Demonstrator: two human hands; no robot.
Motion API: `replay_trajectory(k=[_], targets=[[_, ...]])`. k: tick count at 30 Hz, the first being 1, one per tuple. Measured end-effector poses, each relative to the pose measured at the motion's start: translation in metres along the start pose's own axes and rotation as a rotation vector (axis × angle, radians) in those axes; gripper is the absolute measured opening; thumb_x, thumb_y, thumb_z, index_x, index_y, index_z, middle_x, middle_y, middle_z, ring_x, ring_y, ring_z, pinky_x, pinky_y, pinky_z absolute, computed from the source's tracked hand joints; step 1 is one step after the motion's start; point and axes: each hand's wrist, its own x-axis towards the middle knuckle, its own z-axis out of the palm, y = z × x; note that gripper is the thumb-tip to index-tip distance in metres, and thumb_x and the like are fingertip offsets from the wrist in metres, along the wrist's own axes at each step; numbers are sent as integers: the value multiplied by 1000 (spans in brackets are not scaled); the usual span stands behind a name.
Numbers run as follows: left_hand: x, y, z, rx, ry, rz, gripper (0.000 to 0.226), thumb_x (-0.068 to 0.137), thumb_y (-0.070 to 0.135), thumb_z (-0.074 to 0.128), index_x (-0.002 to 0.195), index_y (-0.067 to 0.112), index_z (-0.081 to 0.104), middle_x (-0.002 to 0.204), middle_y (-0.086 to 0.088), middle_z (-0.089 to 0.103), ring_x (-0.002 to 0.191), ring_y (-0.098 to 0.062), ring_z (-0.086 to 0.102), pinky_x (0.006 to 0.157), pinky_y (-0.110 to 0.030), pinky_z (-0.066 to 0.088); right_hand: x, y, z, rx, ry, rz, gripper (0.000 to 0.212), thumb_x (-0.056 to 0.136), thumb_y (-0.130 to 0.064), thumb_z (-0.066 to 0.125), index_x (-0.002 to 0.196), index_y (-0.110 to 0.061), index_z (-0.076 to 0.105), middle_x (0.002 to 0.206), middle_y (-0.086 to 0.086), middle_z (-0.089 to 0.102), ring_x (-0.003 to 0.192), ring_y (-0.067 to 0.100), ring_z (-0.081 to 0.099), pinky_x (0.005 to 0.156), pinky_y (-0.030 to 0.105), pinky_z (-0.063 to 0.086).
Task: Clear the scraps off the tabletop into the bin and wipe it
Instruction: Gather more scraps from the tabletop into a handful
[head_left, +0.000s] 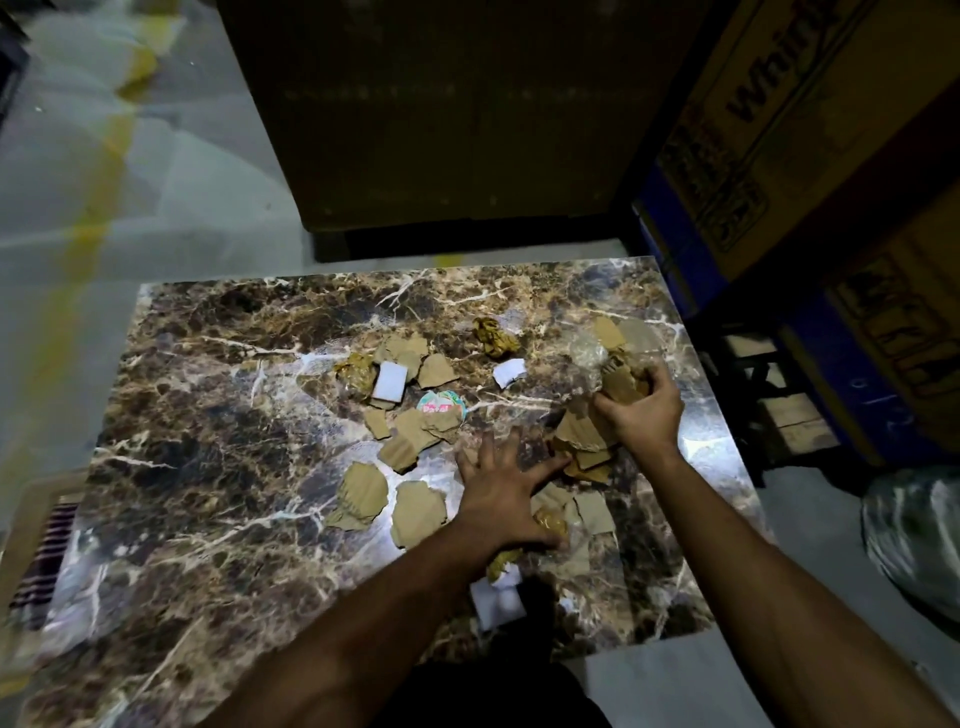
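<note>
One "Whirl…"-lettered carton (779, 104) beside tabletop (218, 415).

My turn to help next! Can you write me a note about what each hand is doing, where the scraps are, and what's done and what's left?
Left hand: open, fingers spread, pressing flat on the scraps near the front of the marble tabletop.
Right hand: its grip is closed on a bunch of cardboard scraps at the right side.
Loose cardboard pieces, white paper bits, a round sticker and a crumpled wad lie mid-table.
Done: gathering has begun.
Left: collect everything, drop it in the bin (I can't pick it out for sure), then wipe.
</note>
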Motion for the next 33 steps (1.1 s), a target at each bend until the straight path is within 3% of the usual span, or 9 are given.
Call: replay_trajectory(k=[4, 8, 14, 18, 22, 25, 27, 29, 33], targets=[[8, 18, 0, 18, -36, -5, 117, 59, 75, 73, 146, 67, -6, 168, -13, -13, 149, -53, -14, 106, -82, -4, 7, 13, -13, -21, 52, -27, 52, 64, -9, 93, 100, -20, 57, 100, 4, 65, 92, 21, 63, 67, 3, 40], [7, 34, 3, 3, -61, -40, 117, 62, 75, 72, 147, 65, -7, 168, -14, -12, 149, -52, -17, 106, -82, -7, 12, 23, -22, -27, 78, -29, 51, 64, -11, 93, 99, -20, 57, 101, 4, 65, 94, 23, 63, 77, 23, 45], [9, 50, 4, 59, -122, -57, 128, 59, 77, 78, 148, 63, -13, 165, -14, -24, 146, -53, -22, 104, -83, -10, 11, 31, -25, -23, 64, -33, 53, 64, -9, 94, 98, -19, 55, 101, 3, 62, 95, 21, 60, 79, 24, 43], [7, 43, 18, 88, -83, -7, 111, 70, 74, 72, 147, 64, -6, 166, -13, -20, 147, -53, -21, 102, -82, -15, 11, 38, -20, -27, 25, -42, 52, 64, -8, 94, 99, -19, 57, 102, 4, 63, 95, 22, 61, 80, 24, 45], [10, 17, 25, 66, -19, 70, 76, 84, 69, 56, 151, 57, 22, 169, -5, -4, 152, -44, -14, 105, -80, -16, 12, 42, -17, -40, 31, -38, 53, 64, -12, 95, 99, -23, 57, 106, 9, 66, 98, 26, 63, 82, 28, 47], [18, -8, 11, 45, 10, 23, 69, 84, 73, 54, 147, 57, 29, 169, 0, -3, 153, -39, -11, 109, -75, -14, 11, 40, -16, -54, 7, -23, 55, 62, -14, 96, 99, -23, 57, 105, 7, 66, 97, 24, 62, 79, 24, 45], [25, -28, -6, 10, 57, -38, 62, 82, 72, 57, 138, 56, 39, 169, -1, 2, 153, -37, -5, 114, -71, -5, 6, 37, -16, -66, -25, -24, 56, 62, -12, 96, 99, -23, 56, 105, 3, 63, 96, 20, 60, 74, 13, 42], [28, -49, -23, 23, 125, -91, 46, 82, 64, 62, 123, 47, 49, 165, -3, 17, 149, -37, 12, 114, -66, 16, -1, 34, -12, -62, -54, -38, 55, 62, -9, 96, 98, -21, 56, 102, 2, 62, 93, 19, 58, 68, 2, 39], [18, -77, -23, 98, 258, -165, 33, 88, 57, 58, 113, 36, 54, 140, -5, 45, 131, -32, 35, 99, -52, 34, -20, 27, 4, -72, -155, -100, 54, 58, -9, 96, 94, -24, 59, 103, 0, 63, 92, 16, 60, 71, 9, 42]])
